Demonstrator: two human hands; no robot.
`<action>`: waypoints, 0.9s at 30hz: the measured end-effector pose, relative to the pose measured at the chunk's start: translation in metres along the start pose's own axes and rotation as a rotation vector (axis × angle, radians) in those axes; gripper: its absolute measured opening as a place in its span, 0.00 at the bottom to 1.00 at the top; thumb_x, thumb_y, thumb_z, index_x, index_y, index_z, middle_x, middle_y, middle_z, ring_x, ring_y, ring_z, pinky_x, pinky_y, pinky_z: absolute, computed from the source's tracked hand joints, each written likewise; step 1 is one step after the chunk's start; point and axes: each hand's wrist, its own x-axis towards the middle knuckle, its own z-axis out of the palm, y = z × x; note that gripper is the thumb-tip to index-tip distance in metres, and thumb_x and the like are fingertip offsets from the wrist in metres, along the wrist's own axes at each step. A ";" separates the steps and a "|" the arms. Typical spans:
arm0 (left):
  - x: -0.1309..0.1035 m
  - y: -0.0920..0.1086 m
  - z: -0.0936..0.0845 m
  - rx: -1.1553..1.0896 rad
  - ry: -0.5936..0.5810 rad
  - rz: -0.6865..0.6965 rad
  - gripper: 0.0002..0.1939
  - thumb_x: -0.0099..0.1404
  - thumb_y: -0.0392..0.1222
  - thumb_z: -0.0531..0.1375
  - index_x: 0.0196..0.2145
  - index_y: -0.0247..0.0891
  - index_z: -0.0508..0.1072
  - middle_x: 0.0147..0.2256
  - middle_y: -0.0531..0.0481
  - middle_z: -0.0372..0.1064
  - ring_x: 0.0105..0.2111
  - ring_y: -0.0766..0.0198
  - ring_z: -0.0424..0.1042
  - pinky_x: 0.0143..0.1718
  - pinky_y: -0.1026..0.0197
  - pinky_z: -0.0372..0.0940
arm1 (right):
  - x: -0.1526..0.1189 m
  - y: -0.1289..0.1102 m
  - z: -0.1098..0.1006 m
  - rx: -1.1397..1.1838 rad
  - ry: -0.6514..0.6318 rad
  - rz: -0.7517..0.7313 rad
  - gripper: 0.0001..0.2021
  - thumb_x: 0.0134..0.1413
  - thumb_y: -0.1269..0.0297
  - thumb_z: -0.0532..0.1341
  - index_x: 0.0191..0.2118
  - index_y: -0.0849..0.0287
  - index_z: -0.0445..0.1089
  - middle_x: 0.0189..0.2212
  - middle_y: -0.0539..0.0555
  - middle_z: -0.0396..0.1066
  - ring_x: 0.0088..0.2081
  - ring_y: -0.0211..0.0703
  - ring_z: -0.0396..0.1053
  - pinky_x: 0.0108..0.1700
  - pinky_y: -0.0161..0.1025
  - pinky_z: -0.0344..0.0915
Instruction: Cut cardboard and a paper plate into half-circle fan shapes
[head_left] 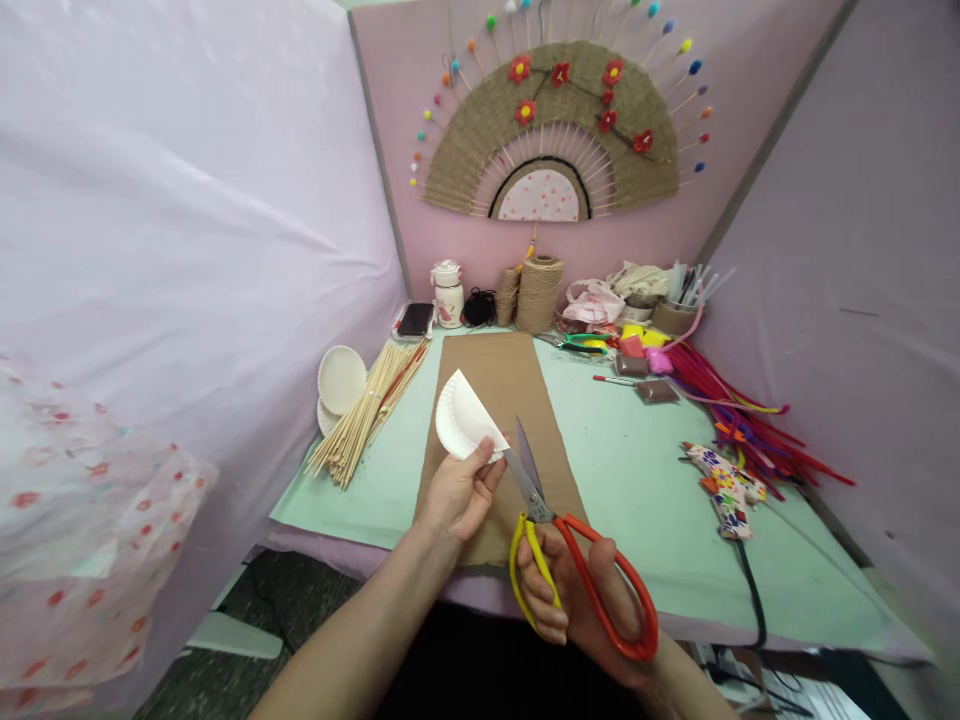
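My left hand (pixel 466 490) pinches a white paper plate (pixel 465 415) near its lower right end. The plate is a half circle with a fluted rim, seemingly folded, and I cannot tell whether it is cut. My right hand (pixel 570 590) grips a pair of scissors (pixel 536 500) with one yellow and one red handle loop. Their blades stand apart and point up and away, with one blade at the plate's right corner. Both hands are above a brown cardboard sheet (pixel 495 365) on the table.
Bamboo sticks (pixel 367 415) and round white plates (pixel 342 380) lie at the left. Twine spools (pixel 538 293), a white bottle (pixel 448 293) and a phone (pixel 415 319) line the back. Pipe cleaners (pixel 735 400) and a patterned glue gun (pixel 724 490) with a cord lie right. A woven fan (pixel 465 150) hangs behind.
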 end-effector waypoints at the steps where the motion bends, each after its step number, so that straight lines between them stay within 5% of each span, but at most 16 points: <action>1: 0.000 0.000 -0.001 0.000 0.001 -0.002 0.13 0.61 0.25 0.61 0.43 0.32 0.74 0.35 0.46 0.78 0.34 0.65 0.78 0.33 0.70 0.73 | 0.000 0.000 0.000 0.000 0.016 0.010 0.35 0.42 0.28 0.58 0.38 0.60 0.68 0.24 0.46 0.57 0.20 0.30 0.51 0.21 0.30 0.51; 17: 0.001 0.004 -0.006 0.046 -0.054 -0.027 0.11 0.62 0.26 0.61 0.41 0.34 0.75 0.38 0.48 0.78 0.32 0.68 0.77 0.32 0.71 0.73 | -0.012 0.007 0.002 -0.221 0.280 0.062 0.30 0.46 0.31 0.58 0.33 0.59 0.64 0.17 0.40 0.51 0.13 0.22 0.40 0.12 0.24 0.39; 27: -0.004 0.004 -0.005 0.076 -0.097 -0.041 0.12 0.59 0.26 0.64 0.41 0.32 0.75 0.38 0.45 0.78 0.33 0.67 0.77 0.33 0.70 0.73 | -0.014 0.011 0.001 -0.257 0.206 -0.013 0.30 0.50 0.32 0.56 0.36 0.59 0.63 0.19 0.42 0.55 0.14 0.23 0.45 0.14 0.25 0.47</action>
